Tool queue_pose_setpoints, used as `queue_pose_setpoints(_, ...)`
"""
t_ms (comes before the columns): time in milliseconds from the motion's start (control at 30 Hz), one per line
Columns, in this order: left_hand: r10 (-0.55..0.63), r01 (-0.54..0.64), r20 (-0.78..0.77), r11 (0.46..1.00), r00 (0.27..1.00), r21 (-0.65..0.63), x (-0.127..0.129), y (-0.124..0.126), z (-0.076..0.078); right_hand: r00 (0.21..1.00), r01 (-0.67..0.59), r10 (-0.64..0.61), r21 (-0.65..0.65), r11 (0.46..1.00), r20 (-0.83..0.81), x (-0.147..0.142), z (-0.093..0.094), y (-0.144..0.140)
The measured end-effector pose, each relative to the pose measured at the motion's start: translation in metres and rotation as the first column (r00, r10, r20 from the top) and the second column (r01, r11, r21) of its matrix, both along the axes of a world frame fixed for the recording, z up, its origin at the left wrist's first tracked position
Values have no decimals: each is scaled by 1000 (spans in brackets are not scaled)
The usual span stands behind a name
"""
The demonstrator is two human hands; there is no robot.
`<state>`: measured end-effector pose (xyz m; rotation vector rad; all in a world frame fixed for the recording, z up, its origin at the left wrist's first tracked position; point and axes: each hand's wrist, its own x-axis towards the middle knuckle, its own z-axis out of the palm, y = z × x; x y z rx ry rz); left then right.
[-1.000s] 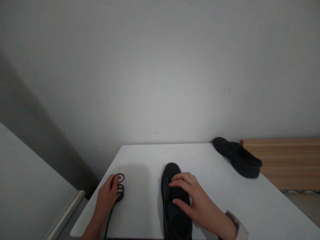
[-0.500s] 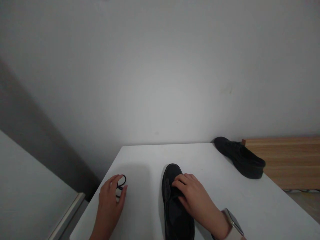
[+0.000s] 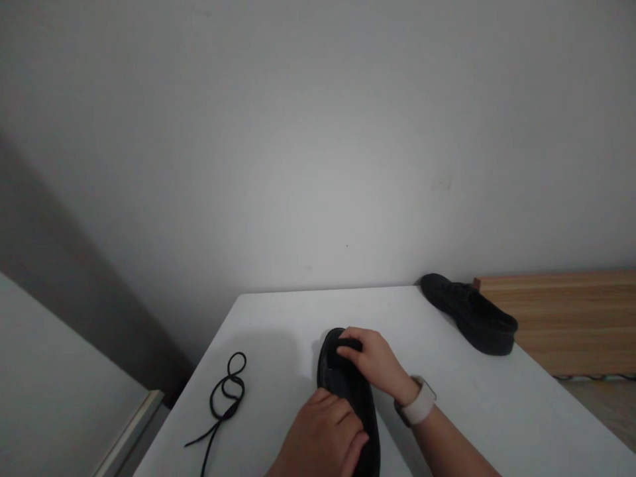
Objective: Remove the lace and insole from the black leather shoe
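Lying lengthwise on the white surface point(image 3: 447, 397), the black shoe point(image 3: 342, 384) points its toe away from the person. Since a moment ago the left hand point(image 3: 322, 440) has dropped the lace point(image 3: 226, 397) and now clasps the shoe's heel end; the right hand point(image 3: 372, 361) keeps a closed grip on the toe.

Both hands cover much of the near shoe point(image 3: 342, 387); the frame's bottom edge crops its heel.
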<state>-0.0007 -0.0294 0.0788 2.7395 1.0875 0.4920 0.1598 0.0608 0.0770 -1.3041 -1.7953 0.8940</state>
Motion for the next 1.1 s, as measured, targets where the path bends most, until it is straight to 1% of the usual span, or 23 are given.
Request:
queue_pose_setpoints(67, -11, -5, -179, 996, 984, -87, 8, 4, 6, 992, -17, 11, -40, 999, -125, -2, -11, 8)
queue_pose_setpoints(133, -54, 1, -326, 987, 944, -161, 17, 8, 14, 972, -21, 4, -67, 998, -235, -3, -21, 13)
queue_pose_setpoints(200, -76, -4, -408, 981, 910, -192, 26, 12, 16, 948, -10, -15, -79, 997, -317, -5, -30, 14)
queue_pose_setpoints(233, -75, -11, -428, 981, 900, -194, 31, 15, 14, 937, -4, -25, -82, 997, -348, -6, -33, 14)
queue_pose_setpoints(267, -72, -16, -438, 981, 896, -194, 35, 18, 9, 927, 0, -32, -85, 996, -373, -6, -35, 13)
queue_pose_setpoints(333, -67, -21, -441, 981, 895, -192, 42, 23, -4, 912, 1, -39, -91, 996, -409, -6, -37, 13)
queue_pose_setpoints(467, -68, -9, -430, 985, 900, -175, 46, 30, -32, 892, -2, -42, -97, 995, -451, -6, -36, 11)
queue_pose_setpoints(567, -59, -10, -433, 988, 900, -154, 46, 30, -44, 883, 8, -55, -102, 995, -466, -6, -35, 9)
queue_pose_setpoints(633, -21, -39, -436, 991, 900, -126, 48, 28, -48, 877, 14, -64, -107, 994, -476, -6, -34, 8)
queue_pose_setpoints(700, 42, -88, -436, 992, 899, -87, 49, 27, -53, 872, 16, -68, -111, 994, -484, -5, -35, 8)
queue_pose_setpoints(800, 133, -162, -425, 986, 895, -31, 51, 27, -58, 868, 21, -74, -113, 993, -491, -6, -35, 8)
queue_pose_setpoints(867, 173, -193, -409, 981, 896, -8, 52, 27, -60, 866, 28, -80, -114, 993, -493, -6, -36, 8)
queue_pose_setpoints(1000, 249, -264, -367, 965, 896, 11, 53, 29, -61, 864, 37, -90, -115, 993, -495, -6, -36, 8)
queue_pose_setpoints(1100, 285, -301, -333, 954, 899, 4, 54, 32, -57, 863, 38, -90, -114, 993, -497, -6, -36, 7)
